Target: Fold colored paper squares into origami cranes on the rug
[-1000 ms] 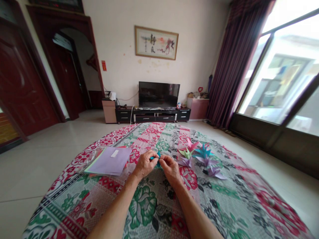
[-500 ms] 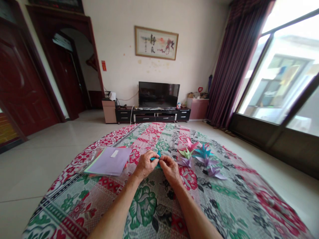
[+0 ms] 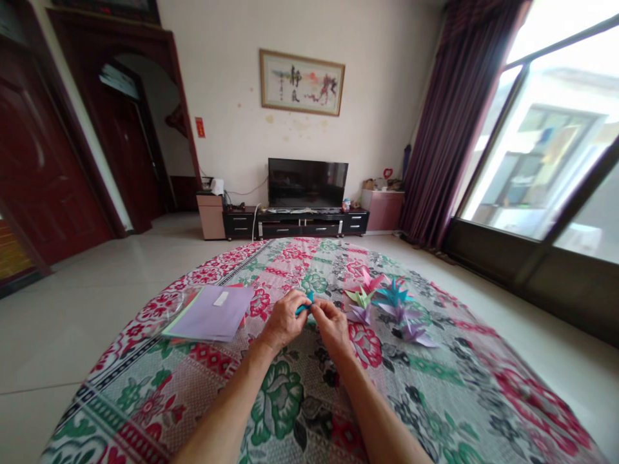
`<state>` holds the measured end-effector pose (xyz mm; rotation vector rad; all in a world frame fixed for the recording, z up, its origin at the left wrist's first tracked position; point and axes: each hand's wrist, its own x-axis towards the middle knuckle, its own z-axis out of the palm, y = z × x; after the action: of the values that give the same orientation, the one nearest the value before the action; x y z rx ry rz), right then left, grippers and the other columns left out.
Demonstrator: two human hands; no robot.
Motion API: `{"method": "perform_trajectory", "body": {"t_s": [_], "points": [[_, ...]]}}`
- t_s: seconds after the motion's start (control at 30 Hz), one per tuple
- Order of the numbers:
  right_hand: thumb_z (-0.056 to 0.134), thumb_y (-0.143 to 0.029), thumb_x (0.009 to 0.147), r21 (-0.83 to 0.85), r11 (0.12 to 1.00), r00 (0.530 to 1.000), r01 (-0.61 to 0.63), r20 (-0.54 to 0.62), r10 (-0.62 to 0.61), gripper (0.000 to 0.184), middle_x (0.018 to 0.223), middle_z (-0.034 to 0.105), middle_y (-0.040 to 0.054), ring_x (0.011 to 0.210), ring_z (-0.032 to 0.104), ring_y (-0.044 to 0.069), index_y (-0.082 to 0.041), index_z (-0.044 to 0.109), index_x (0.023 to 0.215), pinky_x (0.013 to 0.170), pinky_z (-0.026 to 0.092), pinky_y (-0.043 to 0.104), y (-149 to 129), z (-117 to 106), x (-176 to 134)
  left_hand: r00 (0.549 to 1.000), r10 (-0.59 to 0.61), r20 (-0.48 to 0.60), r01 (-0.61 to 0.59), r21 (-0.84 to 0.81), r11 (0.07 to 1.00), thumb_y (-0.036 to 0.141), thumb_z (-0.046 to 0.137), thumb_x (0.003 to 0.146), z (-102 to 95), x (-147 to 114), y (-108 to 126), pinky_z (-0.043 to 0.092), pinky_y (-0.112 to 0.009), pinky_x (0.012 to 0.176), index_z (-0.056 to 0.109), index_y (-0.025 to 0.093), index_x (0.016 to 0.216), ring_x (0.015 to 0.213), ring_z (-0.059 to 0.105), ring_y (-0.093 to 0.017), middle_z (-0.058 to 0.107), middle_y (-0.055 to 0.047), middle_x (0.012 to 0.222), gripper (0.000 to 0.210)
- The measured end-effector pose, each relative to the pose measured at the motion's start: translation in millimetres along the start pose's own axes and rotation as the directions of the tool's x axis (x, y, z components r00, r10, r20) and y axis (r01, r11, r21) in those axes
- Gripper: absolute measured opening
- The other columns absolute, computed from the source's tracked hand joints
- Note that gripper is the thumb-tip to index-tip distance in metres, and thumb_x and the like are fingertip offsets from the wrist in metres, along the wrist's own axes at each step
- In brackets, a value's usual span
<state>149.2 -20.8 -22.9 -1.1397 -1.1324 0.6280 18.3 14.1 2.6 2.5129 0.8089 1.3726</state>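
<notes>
Blue paper (image 3: 302, 310) is pinched between the fingertips of the left hand (image 3: 285, 320) and right hand (image 3: 333, 326), over the flower-patterned tabletop (image 3: 425, 412). Sheets (image 3: 207, 316) lie at the tabletop's left, folded papers (image 3: 394, 294) at its right; beyond it, a television (image 3: 307, 183), tiled floor (image 3: 120, 290) around it.

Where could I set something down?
Bare tablecloth lies right of the right forearm, nearer than the paper figures, and left of the left forearm, nearer than the paper stack. Crowded: among the figures, and where left hand and right hand pinch blue paper.
</notes>
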Motion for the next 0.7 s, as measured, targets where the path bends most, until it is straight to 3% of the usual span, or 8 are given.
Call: {"method": "perform_trajectory", "body": {"t_s": [0.2, 0.7], "points": [[0.062, -0.041, 0.070, 0.129, 0.992, 0.996, 0.009, 0.092, -0.021, 0.024, 0.084, 0.067, 0.0045, 0.079, 0.059, 0.018, -0.018, 0.066, 0.075, 0.075, 0.045, 0.028, -0.8, -1.6, -0.4, 0.999, -0.010, -0.033, 0.010, 0.002, 1.000, 0.005, 0.054, 0.072, -2.6, 2.1, 1.5, 0.049, -0.026, 0.077, 0.063, 0.017, 0.083, 0.084, 0.059, -0.015, 0.062, -0.005, 0.086, 0.018], [0.060, -0.041, 0.072, 0.047, 0.993, 0.987, 0.105, 0.118, -0.110, 0.023, 0.084, 0.065, 0.0046, 0.080, 0.058, 0.018, -0.018, 0.063, 0.073, 0.074, 0.046, 0.029, -2.6, -5.1, 0.3, 0.999, -0.031, -0.035, 0.030, -0.004, 1.000, 0.013, 0.054, 0.077, -5.3, 2.0, 5.1, 0.049, -0.025, 0.076, 0.065, 0.017, 0.078, 0.082, 0.060, -0.014, 0.063, -0.005, 0.085, 0.012]]}}
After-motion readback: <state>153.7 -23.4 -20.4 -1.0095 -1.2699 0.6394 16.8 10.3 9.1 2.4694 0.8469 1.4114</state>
